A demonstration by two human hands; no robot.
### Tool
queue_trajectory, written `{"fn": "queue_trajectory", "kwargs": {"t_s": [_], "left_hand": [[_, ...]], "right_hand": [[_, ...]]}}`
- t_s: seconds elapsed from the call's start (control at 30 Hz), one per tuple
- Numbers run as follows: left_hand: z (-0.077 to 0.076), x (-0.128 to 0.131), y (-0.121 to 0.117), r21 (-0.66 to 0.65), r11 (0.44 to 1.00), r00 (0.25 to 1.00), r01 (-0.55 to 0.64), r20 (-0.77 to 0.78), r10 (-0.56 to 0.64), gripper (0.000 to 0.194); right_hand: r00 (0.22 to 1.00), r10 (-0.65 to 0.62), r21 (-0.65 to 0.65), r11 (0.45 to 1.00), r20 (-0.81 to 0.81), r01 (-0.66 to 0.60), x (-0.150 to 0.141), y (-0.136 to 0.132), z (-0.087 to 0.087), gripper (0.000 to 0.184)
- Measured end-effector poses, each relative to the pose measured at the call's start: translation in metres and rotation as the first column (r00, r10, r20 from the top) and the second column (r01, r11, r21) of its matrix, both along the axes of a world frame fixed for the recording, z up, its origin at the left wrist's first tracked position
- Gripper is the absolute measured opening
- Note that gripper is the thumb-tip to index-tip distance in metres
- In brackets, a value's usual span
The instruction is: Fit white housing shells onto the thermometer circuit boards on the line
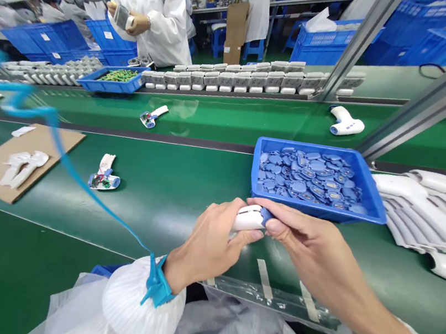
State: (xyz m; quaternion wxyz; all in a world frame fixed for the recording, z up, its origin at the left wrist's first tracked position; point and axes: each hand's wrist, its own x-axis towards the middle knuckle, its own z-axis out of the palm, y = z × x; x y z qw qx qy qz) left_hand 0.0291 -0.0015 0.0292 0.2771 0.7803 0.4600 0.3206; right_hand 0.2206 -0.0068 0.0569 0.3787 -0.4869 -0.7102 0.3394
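Note:
My left hand (209, 243) is closed round a white plastic thermometer shell (247, 218) held just above the green belt. My right hand (300, 240) pinches the shell's end, where a small blue part (266, 215) sits against the white housing. A blue antistatic strap (157, 285) circles my left wrist, its coiled cord running off to the upper left. Directly behind my hands stands a blue tray (366, 180) filled with several blue face pieces (309, 180).
White shells (430, 209) are stacked at the right. A half-built unit (104, 177) lies on the belt, and cardboard (50, 147) with white parts lies at the left. Further units (153, 116), (344, 122) rest on the far belt. A person in white (155, 6) works beyond.

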Motion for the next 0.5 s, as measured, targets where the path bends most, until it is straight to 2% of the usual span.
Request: {"fn": "queue_trajectory", "kwargs": {"t_s": [0.1, 0.17, 0.33, 0.4, 0.5], "left_hand": [[-0.001, 0.001, 0.0, 0.062, 0.998, 0.997, -0.001, -0.075, 0.006, 0.02], [-0.002, 0.001, 0.0, 0.07, 0.997, 0.992, 0.024, -0.128, -0.015, 0.021], [-0.003, 0.0, -0.002, 0.047, 0.997, 0.983, 0.069, -0.175, -0.059, 0.031], [-0.003, -0.001, -0.003, 0.046, 0.994, 0.978, 0.096, -0.191, -0.086, 0.035], [-0.005, -0.002, -0.003, 0.04, 0.985, 0.98, 0.166, -0.118, -0.16, 0.036]], "right_hand": [[0.984, -0.005, 0.258, 0.965, 0.177, -0.042, -0.001, -0.003, -0.005, 0.037], [0.968, -0.018, 0.363, 0.929, 0.249, -0.076, 0.001, -0.005, -0.01, 0.042], [0.947, -0.032, 0.426, 0.897, 0.32, -0.114, 0.005, -0.007, -0.02, 0.047], [0.947, -0.026, 0.432, 0.894, 0.32, -0.121, 0.004, -0.007, -0.017, 0.042], [0.942, -0.005, 0.434, 0.889, 0.335, -0.149, 0.0, -0.008, -0.013, 0.028]]}}
